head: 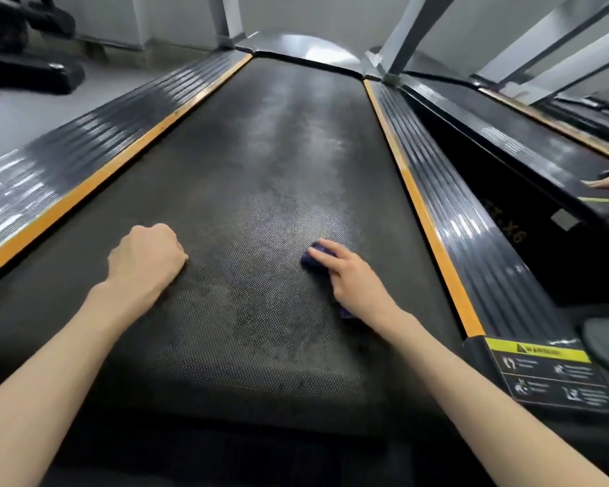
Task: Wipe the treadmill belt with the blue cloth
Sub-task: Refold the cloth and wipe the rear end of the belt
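Well inside belt point(261, 152) edges: blue cloth point(312, 260).

The left hand point(148, 258) is closed into a fist, its forearm angled toward 1 o'clock. The right hand point(354, 275) is laid flat, fingers stretched toward 10 o'clock.

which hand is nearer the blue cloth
Right. The right hand presses on the blue cloth; the left hand rests fisted on the belt, well to its left.
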A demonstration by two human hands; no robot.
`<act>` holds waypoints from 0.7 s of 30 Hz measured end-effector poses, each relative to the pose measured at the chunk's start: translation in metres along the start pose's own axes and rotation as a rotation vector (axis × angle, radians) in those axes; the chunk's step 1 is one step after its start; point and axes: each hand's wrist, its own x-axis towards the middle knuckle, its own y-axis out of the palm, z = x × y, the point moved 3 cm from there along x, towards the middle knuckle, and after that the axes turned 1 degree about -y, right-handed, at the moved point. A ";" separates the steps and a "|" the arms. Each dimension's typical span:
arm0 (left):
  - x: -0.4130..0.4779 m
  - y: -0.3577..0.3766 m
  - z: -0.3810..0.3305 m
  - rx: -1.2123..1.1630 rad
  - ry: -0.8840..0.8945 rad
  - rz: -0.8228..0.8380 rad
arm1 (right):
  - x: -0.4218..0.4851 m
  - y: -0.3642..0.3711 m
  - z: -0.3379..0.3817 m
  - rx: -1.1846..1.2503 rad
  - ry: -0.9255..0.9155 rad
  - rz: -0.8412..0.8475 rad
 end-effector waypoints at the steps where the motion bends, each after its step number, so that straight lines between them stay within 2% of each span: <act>1: 0.001 0.001 0.002 -0.037 -0.019 0.013 | 0.005 -0.011 -0.028 -0.042 0.159 -0.065; 3: 0.002 0.001 0.007 -0.116 -0.056 0.035 | 0.009 -0.028 -0.064 -0.086 0.434 -0.139; 5: 0.002 0.000 0.011 -0.175 -0.083 0.057 | 0.016 -0.022 -0.054 -0.114 0.499 -0.156; 7: 0.001 -0.001 0.010 -0.207 -0.092 0.056 | 0.019 -0.001 -0.009 -0.064 0.364 -0.139; 11: -0.005 -0.001 0.004 -0.138 -0.090 0.000 | -0.001 0.053 0.103 0.022 -0.169 -0.074; 13: -0.006 -0.002 0.005 -0.161 -0.120 0.006 | -0.001 0.051 0.105 0.032 -0.290 -0.020; 14: -0.005 -0.003 0.006 -0.193 -0.138 0.018 | 0.004 0.045 0.089 0.007 -0.289 -0.010; 16: -0.005 -0.004 0.011 -0.238 -0.156 0.046 | 0.012 0.027 0.041 -0.069 -0.145 -0.096; 18: -0.008 -0.002 0.014 -0.245 -0.142 0.070 | 0.018 0.002 -0.013 -0.146 0.169 -0.220; 20: -0.009 -0.002 0.015 -0.255 -0.125 0.077 | 0.022 -0.009 -0.038 -0.145 0.452 -0.215; 21: -0.007 -0.004 0.016 -0.267 -0.113 0.086 | 0.025 -0.008 -0.035 -0.150 0.498 -0.196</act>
